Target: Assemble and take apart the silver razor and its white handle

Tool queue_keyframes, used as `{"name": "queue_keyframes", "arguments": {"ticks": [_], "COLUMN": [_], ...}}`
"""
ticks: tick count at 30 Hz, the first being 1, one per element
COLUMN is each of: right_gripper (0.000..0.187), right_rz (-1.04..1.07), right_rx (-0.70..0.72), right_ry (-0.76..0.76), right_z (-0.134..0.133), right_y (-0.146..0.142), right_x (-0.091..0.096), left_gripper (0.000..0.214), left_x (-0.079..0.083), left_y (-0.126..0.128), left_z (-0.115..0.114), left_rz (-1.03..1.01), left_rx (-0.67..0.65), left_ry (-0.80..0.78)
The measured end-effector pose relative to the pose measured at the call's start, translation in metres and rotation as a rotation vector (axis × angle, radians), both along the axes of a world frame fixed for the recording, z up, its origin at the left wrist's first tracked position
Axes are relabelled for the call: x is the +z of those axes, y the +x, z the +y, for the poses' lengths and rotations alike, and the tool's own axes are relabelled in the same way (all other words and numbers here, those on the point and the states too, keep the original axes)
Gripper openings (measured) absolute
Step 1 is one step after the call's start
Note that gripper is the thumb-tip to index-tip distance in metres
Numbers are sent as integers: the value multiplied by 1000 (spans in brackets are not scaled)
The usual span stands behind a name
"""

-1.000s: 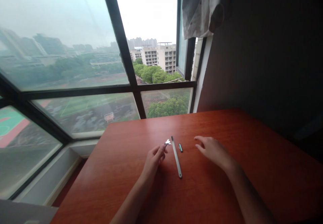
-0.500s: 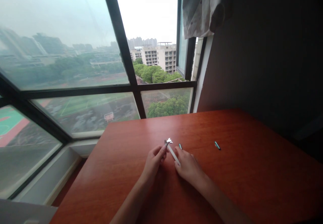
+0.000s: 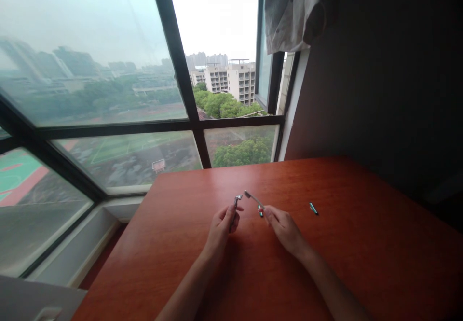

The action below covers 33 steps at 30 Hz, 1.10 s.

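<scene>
My left hand [image 3: 221, 225] pinches a small silver metal part [image 3: 236, 200] and holds it up just above the reddish wooden table [image 3: 361, 244]. My right hand [image 3: 283, 225] grips a thin grey-white rod [image 3: 252, 197] by its lower end, its tip raised and pointing left toward the metal part. The two pieces are close but apart. A small teal piece [image 3: 260, 210] lies on the table right at my right fingers. A second small teal piece [image 3: 313, 208] lies further right.
Large windows with dark frames [image 3: 181, 84] run behind and left of the table. A pale garment [image 3: 292, 12] hangs at the top by a dark wall [image 3: 390, 79]. The floor gap lies off the table's left edge.
My right hand moved left from the table's right part, uncovering a teal piece there, took the rod off the table and lifted it. My left hand kept the metal part and raised it slightly.
</scene>
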State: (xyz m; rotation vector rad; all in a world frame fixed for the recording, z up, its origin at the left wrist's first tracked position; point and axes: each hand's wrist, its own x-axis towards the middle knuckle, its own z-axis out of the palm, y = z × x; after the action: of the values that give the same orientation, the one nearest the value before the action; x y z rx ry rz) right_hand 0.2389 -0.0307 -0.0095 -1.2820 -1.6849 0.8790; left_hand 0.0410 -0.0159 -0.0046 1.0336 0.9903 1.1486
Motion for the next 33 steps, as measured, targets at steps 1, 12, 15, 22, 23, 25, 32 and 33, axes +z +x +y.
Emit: {"name": "queue_keyframes", "arguments": {"ticks": [1,12,15,22,23,25,32,33], "right_gripper": [44,41,36,32,32,32,31,31], "right_rz": [36,82,60,0,-11,-26,-31,-38], "right_rx": [4,34,-9,-2,3,2,-40,-37], "right_ry": [-12,130,150,166,171,179,199,201], "right_z": [0,-1,0,0,0,0,1,2], "right_y": [-1,1,3,7,7,7,7,7], "right_x": [-1,2,2,0,1,1,1,1], "left_gripper": [50,45,41,39,39,40,41,41], "left_x": [0,4,5,6,7,8,9,9], "left_y": [0,-5,-6,-10,-11,-11,-10,-11], "left_z": [0,0,-2,1,1,1,-2,-2], "left_rz": [1,127,165,328,347,373,454,463], "left_rx": [4,-22,-31,44,54,66,48,54], "left_ry": [6,89,131,193,199,212,280,287]}}
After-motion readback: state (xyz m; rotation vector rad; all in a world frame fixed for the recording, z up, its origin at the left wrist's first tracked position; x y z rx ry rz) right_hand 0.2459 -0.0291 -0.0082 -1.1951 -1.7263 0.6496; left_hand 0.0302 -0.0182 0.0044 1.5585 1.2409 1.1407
